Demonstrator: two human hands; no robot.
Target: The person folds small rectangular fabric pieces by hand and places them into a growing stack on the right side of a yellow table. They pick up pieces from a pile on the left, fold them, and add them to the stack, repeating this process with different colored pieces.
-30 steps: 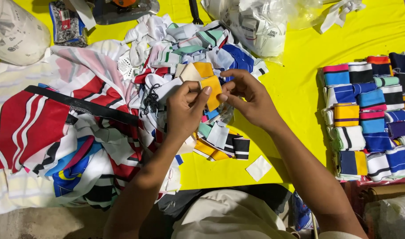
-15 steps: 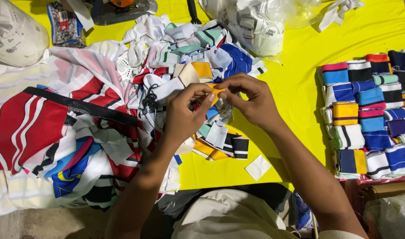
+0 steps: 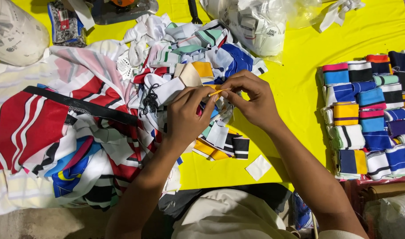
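**Both hands pinching a thin orange fabric strip**

L hand [image 3: 184,117] & R hand [image 3: 251,99]: fingers [image 3: 211,102] closed on thin orange strip [image 3: 219,91], held between them, fingertips nearly touching. Just below/behind fingers: loose scrap pile [image 3: 198,57]. Left of fingers: red-white striped jersey [image 3: 38,124]. Well right: folded cuff stacks [image 3: 371,115] on yellow worktop [image 3: 295,57].

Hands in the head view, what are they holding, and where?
Both hands, left hand and right hand, pinch a small yellow-orange fabric piece by its edges.

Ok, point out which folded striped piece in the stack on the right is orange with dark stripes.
The orange piece with dark stripes lies in the stack's left column, third from the top; its neighbours are mostly blue, white, pink or black.
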